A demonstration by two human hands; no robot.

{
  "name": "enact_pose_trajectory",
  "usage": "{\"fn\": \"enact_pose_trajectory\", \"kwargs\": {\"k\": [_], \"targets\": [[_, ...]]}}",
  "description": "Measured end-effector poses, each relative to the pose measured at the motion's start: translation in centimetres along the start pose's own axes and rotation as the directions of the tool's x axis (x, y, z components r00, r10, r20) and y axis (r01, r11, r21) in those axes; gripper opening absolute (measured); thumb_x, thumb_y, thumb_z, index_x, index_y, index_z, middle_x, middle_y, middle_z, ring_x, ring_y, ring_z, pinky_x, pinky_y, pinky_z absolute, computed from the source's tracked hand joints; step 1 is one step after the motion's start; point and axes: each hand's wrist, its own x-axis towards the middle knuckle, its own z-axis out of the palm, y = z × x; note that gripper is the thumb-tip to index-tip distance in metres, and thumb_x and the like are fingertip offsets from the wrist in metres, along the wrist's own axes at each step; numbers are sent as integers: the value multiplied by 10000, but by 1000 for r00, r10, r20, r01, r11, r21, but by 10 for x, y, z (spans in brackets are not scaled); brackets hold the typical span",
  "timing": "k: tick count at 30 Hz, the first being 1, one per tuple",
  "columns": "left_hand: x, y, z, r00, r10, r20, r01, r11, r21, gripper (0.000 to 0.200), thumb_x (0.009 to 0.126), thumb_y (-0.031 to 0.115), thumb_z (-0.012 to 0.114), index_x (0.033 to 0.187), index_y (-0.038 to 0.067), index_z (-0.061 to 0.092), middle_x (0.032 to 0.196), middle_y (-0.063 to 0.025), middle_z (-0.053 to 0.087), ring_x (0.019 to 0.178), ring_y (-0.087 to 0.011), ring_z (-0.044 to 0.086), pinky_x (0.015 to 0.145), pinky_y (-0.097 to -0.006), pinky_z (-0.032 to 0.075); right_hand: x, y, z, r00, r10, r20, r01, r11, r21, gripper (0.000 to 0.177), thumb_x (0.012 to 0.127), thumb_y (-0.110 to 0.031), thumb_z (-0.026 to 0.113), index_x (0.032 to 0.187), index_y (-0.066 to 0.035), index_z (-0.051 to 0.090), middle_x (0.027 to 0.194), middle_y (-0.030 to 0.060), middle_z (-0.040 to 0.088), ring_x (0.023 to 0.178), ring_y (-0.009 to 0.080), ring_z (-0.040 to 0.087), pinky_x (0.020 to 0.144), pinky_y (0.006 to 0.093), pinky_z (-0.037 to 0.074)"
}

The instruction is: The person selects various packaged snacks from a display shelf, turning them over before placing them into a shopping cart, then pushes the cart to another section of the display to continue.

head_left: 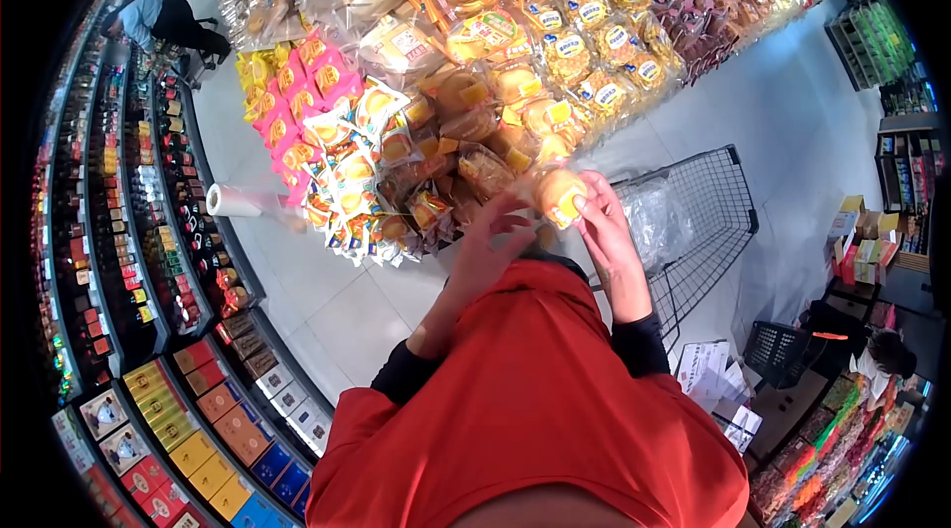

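A round, wrapped bun [560,195] with a yellow label is pinched in my right hand [604,224], at the near edge of a large display of packaged baked goods [466,112]. My left hand [492,236] is just to the left of that bun, fingers apart and curved, with nothing visible in it. Similar wrapped buns [464,90] lie heaped beyond both hands. White and orange packets [355,171] and pink packets [297,102] are piled to the left of them.
A wire shopping cart [708,231] holding clear plastic stands at the right. A plastic bag roll [226,200] sticks out at the left. Long shelves [198,350] line the left side. One person [178,28] is at upper left, another [887,355] at lower right.
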Motion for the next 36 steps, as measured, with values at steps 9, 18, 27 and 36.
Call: {"fn": "enact_pose_trajectory", "kwargs": {"k": [9,18,27,36], "targets": [[8,21,0,998,20,-52,-19,1000,12,583,936,70,708,1452,15,443,1300,-118,611,1108,-167,636,922,-304,518,-5,18,20,985,28,171,12,973,-231,468,951,-104,721,1374,-67,524,1234,15,645,1132,105,591,961,285,474],[17,30,-36,981,190,26,-188,926,328,605,909,75,744,1447,36,470,1203,-103,646,989,-144,645,885,-289,522,12,6,25,994,-82,68,100,944,-314,511,983,-148,695,1441,-56,489,1218,10,645,1058,86,622,901,275,533],[20,18,-29,979,84,-188,-75,996,55,547,959,32,685,1446,34,436,1072,-28,625,980,-91,609,854,-238,500,23,16,33,989,-117,-96,79,940,-331,276,964,-70,703,1220,-44,602,1035,16,677,907,87,664,816,279,597],[7,19,-45,983,87,-162,-47,971,233,527,936,92,718,1411,36,497,1104,-56,706,953,-113,658,858,-269,506,17,22,27,987,-69,147,112,944,-310,328,942,-51,728,1234,-43,577,1126,5,663,1095,91,613,878,255,518]]}}
